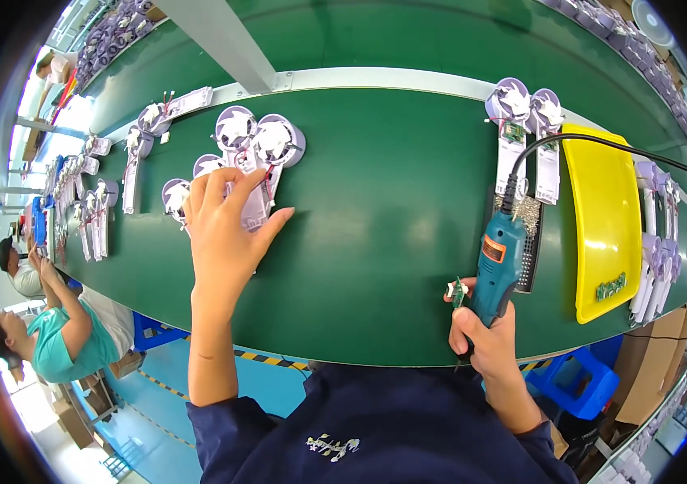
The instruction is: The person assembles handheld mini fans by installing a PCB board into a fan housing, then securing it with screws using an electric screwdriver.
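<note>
My left hand (226,222) reaches over a cluster of pale purple fan housings with white blades, its fingers spread. The fingertips are at a handheld fan body (259,202) with a red wire; whether they touch it I cannot tell. A round fan head (277,142) tops that body. My right hand (489,335) is wrapped round a teal electric screwdriver (498,266), its tip pointing down toward me. A small green circuit board (459,294) with a white part is also held at that hand's fingers. The screwdriver's black cord (601,139) runs off to the right.
Small screws (530,214) lie in a dark perforated tray (526,278) behind the screwdriver. A yellow tray (601,218) holds green circuit boards (610,286). Two fan units (513,133) lie beyond. More fan parts (97,222) line the green table's left, where co-workers (69,335) sit.
</note>
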A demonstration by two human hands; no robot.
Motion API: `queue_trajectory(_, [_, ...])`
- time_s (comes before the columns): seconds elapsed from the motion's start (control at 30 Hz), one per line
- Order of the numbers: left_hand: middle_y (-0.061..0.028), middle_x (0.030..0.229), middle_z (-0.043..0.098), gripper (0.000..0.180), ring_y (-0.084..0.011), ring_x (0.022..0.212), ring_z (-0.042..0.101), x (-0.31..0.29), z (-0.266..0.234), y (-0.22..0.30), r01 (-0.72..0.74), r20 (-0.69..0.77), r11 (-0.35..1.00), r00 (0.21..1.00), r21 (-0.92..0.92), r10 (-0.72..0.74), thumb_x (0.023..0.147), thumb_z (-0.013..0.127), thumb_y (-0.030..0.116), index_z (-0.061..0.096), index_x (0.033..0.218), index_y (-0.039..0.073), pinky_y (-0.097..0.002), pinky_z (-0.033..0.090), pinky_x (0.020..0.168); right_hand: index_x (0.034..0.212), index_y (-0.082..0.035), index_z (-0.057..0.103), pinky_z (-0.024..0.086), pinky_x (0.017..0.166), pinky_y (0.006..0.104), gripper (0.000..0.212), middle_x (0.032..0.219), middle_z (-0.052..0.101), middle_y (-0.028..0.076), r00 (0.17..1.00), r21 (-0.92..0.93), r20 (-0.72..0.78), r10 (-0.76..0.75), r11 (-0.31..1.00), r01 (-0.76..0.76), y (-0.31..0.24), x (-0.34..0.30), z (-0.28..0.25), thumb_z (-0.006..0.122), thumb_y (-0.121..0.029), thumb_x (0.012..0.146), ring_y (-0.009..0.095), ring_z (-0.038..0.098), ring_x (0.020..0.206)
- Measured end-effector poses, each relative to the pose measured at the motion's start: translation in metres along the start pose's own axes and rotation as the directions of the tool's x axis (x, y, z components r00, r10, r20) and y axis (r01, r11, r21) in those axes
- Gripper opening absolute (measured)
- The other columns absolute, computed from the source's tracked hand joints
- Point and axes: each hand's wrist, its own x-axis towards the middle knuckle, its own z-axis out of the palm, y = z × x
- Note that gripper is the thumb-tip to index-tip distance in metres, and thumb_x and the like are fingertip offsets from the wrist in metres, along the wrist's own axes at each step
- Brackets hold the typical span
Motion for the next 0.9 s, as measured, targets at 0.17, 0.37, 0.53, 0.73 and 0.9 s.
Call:
queue_trajectory(0.17, [-0.0111, 0.095, 0.064, 0.033, -0.0312, 0.095, 0.059, 0.015, 0.010, 0.008, 0.017, 0.040, 1.000, 0.999, 0.015, -0.017, 0.075, 0.078, 0.008, 0.071, 0.106, 0.002, -0.0419, 0.046, 0.085, 0.118, 0.002, 0.057, 0.041, 0.045, 0.0235, 0.031, 0.089, 0.064, 0.006, 0.999, 0.129, -0.020, 0.033, 0.991, -0.030, -0.005, -0.004, 0.000, 0.068, -0.002, 0.089, 0.006, 0.049, 0.050])
queue_trajectory(0.37, [-0.0130, 0.094, 0.064, 0.016, -0.0331, 0.093, 0.060, 0.020, 0.003, 0.007, 0.069, 0.103, 0.995, 0.992, 0.074, -0.077, 0.084, 0.069, 0.007, 0.070, 0.098, 0.001, -0.0422, 0.049, 0.081, 0.119, 0.006, 0.050, 0.043, 0.042, 0.0270, 0.044, 0.089, 0.061, 0.011, 0.998, 0.107, 0.058, 0.025, 0.994, -0.031, -0.005, 0.000, -0.012, 0.073, -0.005, 0.083, 0.011, 0.051, 0.048])
queue_trajectory(0.53, [-0.0114, 0.089, 0.063, 0.008, -0.0310, 0.089, 0.059, 0.027, 0.000, 0.011, -0.017, 0.142, 0.982, 0.990, 0.189, -0.010, 0.090, 0.062, 0.008, 0.067, 0.092, 0.001, -0.0415, 0.050, 0.076, 0.118, 0.004, 0.052, 0.043, 0.042, 0.0251, 0.044, 0.102, 0.059, 0.013, 0.995, 0.101, 0.097, 0.021, 0.994, -0.030, -0.003, -0.003, -0.019, 0.073, 0.004, 0.080, 0.011, 0.052, 0.050])
queue_trajectory(0.73, [-0.0125, 0.086, 0.062, 0.008, -0.0325, 0.083, 0.059, 0.041, 0.012, 0.014, -0.106, 0.124, 0.937, 0.990, 0.333, 0.068, 0.095, 0.057, 0.010, 0.056, 0.093, 0.002, -0.0451, 0.049, 0.072, 0.116, 0.002, 0.053, 0.043, 0.043, 0.0225, 0.044, 0.112, 0.056, 0.014, 0.991, 0.096, 0.133, 0.001, 0.995, -0.014, -0.002, -0.003, -0.026, 0.072, 0.009, 0.078, 0.010, 0.053, 0.053])
queue_trajectory(0.9, [-0.0157, 0.088, 0.058, 0.007, -0.0359, 0.081, 0.058, 0.038, 0.029, 0.012, -0.155, 0.097, 0.983, 0.985, 0.100, 0.146, 0.096, 0.053, 0.010, 0.052, 0.096, 0.003, -0.0473, 0.047, 0.071, 0.117, 0.002, 0.058, 0.036, 0.044, 0.0208, 0.039, 0.078, 0.061, 0.001, 0.990, 0.140, 0.123, -0.063, 0.989, 0.046, -0.002, -0.005, -0.025, 0.074, 0.007, 0.082, 0.004, 0.049, 0.049])
